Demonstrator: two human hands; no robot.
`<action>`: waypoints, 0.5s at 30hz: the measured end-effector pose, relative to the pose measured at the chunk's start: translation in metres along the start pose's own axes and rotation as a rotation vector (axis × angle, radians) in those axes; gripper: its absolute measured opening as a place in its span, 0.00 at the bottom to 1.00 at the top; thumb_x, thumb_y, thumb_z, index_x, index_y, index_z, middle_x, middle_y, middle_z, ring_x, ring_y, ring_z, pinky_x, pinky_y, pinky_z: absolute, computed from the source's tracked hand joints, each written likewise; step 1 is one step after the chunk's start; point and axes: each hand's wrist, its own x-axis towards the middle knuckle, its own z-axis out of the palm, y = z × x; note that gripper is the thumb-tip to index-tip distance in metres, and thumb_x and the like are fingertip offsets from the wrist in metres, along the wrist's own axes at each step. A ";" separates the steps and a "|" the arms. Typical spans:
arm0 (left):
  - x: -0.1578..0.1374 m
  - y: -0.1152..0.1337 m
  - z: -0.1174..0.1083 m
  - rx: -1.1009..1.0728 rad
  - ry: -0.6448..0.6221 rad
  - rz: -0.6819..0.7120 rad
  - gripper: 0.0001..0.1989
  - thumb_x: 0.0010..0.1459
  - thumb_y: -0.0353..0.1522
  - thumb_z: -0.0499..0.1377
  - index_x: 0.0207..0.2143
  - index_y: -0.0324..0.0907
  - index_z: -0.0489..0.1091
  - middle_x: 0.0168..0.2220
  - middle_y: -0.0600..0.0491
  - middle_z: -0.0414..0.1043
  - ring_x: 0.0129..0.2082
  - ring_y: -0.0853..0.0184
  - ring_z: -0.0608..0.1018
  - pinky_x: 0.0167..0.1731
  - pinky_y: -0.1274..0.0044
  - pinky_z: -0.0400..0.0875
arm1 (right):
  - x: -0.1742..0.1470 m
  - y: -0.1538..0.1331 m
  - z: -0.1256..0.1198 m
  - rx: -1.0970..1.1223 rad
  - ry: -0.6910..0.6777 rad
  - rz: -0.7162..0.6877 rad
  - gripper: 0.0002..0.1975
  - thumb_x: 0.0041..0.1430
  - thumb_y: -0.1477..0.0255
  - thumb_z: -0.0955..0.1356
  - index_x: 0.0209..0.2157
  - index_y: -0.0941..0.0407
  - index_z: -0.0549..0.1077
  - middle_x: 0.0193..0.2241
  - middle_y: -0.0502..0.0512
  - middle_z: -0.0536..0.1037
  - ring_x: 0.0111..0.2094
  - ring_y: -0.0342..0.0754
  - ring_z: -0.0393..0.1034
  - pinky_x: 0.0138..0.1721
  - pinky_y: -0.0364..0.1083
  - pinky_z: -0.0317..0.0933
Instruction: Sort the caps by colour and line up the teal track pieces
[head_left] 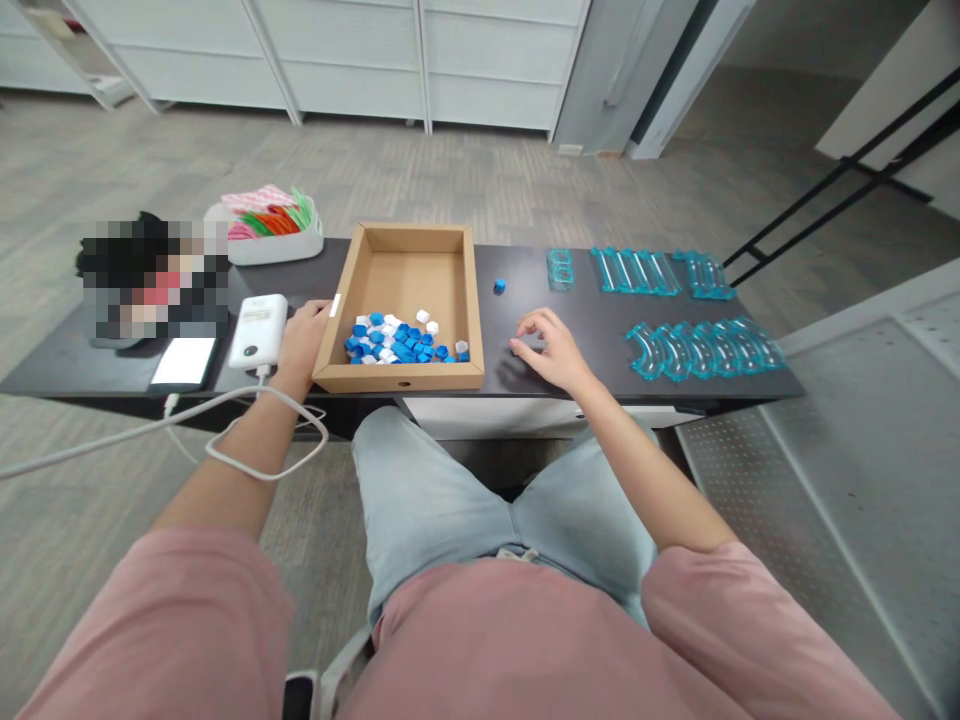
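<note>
My left hand (pixel 301 338) lies against the outer left wall of an open cardboard box (pixel 478 330), its fingers stretched toward the wall and the fingertips partly hidden. Inside the box, many small blue and white hexagonal pieces (pixel 405 343) are heaped at the near end. A little above the table, right of the box, is my right hand (pixel 549 348), fingers loosely curved and thumb apart, with nothing visible between them. One blue piece (pixel 499 286) sits on the dark table (pixel 517 315) beyond that hand.
Clear teal-edged plastic parts stand at right: a small pair (pixel 560 270), straight ones (pixel 637 272), more (pixel 709 276) beside them, and curved ones (pixel 705 348). Left are a white power bank (pixel 259 332) with a cable (pixel 262 390), a phone (pixel 184 362) and a white basket (pixel 277 248).
</note>
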 end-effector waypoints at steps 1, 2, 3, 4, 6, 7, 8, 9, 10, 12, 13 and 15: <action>0.001 -0.001 0.002 -0.006 0.008 -0.001 0.30 0.79 0.25 0.54 0.78 0.35 0.76 0.75 0.34 0.77 0.71 0.48 0.79 0.74 0.63 0.72 | 0.009 -0.008 0.002 -0.009 -0.013 -0.028 0.05 0.74 0.63 0.74 0.43 0.48 0.78 0.49 0.60 0.85 0.53 0.62 0.79 0.57 0.59 0.72; 0.001 -0.002 0.003 -0.012 0.014 -0.004 0.30 0.79 0.26 0.54 0.78 0.36 0.76 0.74 0.35 0.77 0.70 0.49 0.79 0.74 0.64 0.73 | 0.020 -0.018 0.005 -0.024 -0.039 -0.059 0.04 0.74 0.64 0.73 0.44 0.48 0.79 0.48 0.59 0.86 0.52 0.62 0.79 0.57 0.59 0.71; 0.002 -0.003 0.004 -0.016 0.022 -0.006 0.30 0.79 0.26 0.54 0.77 0.37 0.77 0.74 0.35 0.77 0.70 0.49 0.80 0.74 0.63 0.73 | 0.032 -0.029 0.010 -0.049 -0.076 -0.092 0.03 0.75 0.65 0.73 0.45 0.49 0.79 0.48 0.59 0.87 0.52 0.61 0.79 0.58 0.59 0.70; 0.003 -0.004 0.005 -0.018 0.028 -0.004 0.30 0.78 0.26 0.55 0.77 0.38 0.78 0.74 0.35 0.78 0.70 0.48 0.80 0.74 0.63 0.73 | 0.046 -0.041 0.017 -0.084 -0.122 -0.124 0.03 0.75 0.66 0.73 0.47 0.49 0.81 0.49 0.59 0.88 0.53 0.62 0.79 0.59 0.59 0.68; 0.004 -0.005 0.006 -0.013 0.039 0.006 0.30 0.78 0.28 0.55 0.76 0.40 0.79 0.73 0.35 0.78 0.70 0.47 0.81 0.73 0.63 0.74 | 0.075 -0.061 0.036 -0.176 -0.231 -0.170 0.05 0.74 0.68 0.74 0.49 0.50 0.83 0.50 0.59 0.89 0.55 0.63 0.80 0.60 0.59 0.64; 0.004 -0.005 0.006 -0.008 0.040 0.011 0.30 0.77 0.28 0.55 0.76 0.40 0.80 0.73 0.35 0.79 0.71 0.46 0.81 0.73 0.63 0.75 | 0.089 -0.070 0.047 -0.228 -0.289 -0.179 0.06 0.73 0.70 0.75 0.49 0.50 0.84 0.51 0.59 0.90 0.56 0.64 0.80 0.61 0.59 0.63; 0.004 -0.004 0.006 -0.004 0.037 0.014 0.30 0.77 0.28 0.55 0.75 0.40 0.80 0.73 0.34 0.79 0.71 0.45 0.81 0.72 0.64 0.75 | 0.101 -0.076 0.059 -0.281 -0.348 -0.181 0.07 0.71 0.72 0.76 0.49 0.50 0.85 0.51 0.59 0.91 0.57 0.65 0.81 0.61 0.59 0.62; 0.004 -0.003 0.005 0.000 0.029 0.013 0.29 0.77 0.29 0.55 0.75 0.40 0.80 0.73 0.34 0.78 0.71 0.45 0.81 0.72 0.64 0.75 | 0.112 -0.080 0.070 -0.335 -0.407 -0.178 0.09 0.69 0.74 0.76 0.49 0.50 0.86 0.51 0.60 0.91 0.57 0.66 0.81 0.61 0.59 0.61; 0.003 -0.003 0.004 0.003 0.021 0.007 0.29 0.77 0.29 0.55 0.75 0.40 0.80 0.73 0.34 0.78 0.72 0.45 0.80 0.71 0.64 0.75 | 0.121 -0.082 0.080 -0.387 -0.460 -0.173 0.11 0.67 0.76 0.77 0.49 0.51 0.86 0.51 0.61 0.92 0.58 0.66 0.82 0.60 0.59 0.61; 0.003 -0.001 0.003 0.002 0.012 -0.006 0.29 0.77 0.28 0.55 0.75 0.39 0.80 0.74 0.33 0.77 0.71 0.44 0.80 0.71 0.64 0.75 | 0.132 -0.082 0.095 -0.467 -0.538 -0.163 0.13 0.65 0.79 0.77 0.49 0.51 0.87 0.53 0.62 0.92 0.58 0.67 0.83 0.60 0.59 0.61; 0.002 0.000 0.003 -0.001 0.015 -0.006 0.29 0.77 0.27 0.55 0.74 0.39 0.80 0.74 0.33 0.77 0.71 0.44 0.81 0.70 0.64 0.75 | 0.134 -0.080 0.100 -0.487 -0.554 -0.160 0.14 0.64 0.80 0.77 0.49 0.52 0.86 0.53 0.62 0.92 0.58 0.67 0.84 0.60 0.59 0.61; 0.001 0.002 0.002 -0.010 0.026 0.003 0.30 0.76 0.26 0.54 0.74 0.40 0.80 0.73 0.34 0.78 0.71 0.46 0.81 0.69 0.65 0.75 | 0.135 -0.076 0.103 -0.469 -0.533 -0.148 0.13 0.64 0.79 0.76 0.49 0.52 0.85 0.52 0.63 0.92 0.56 0.66 0.84 0.60 0.59 0.63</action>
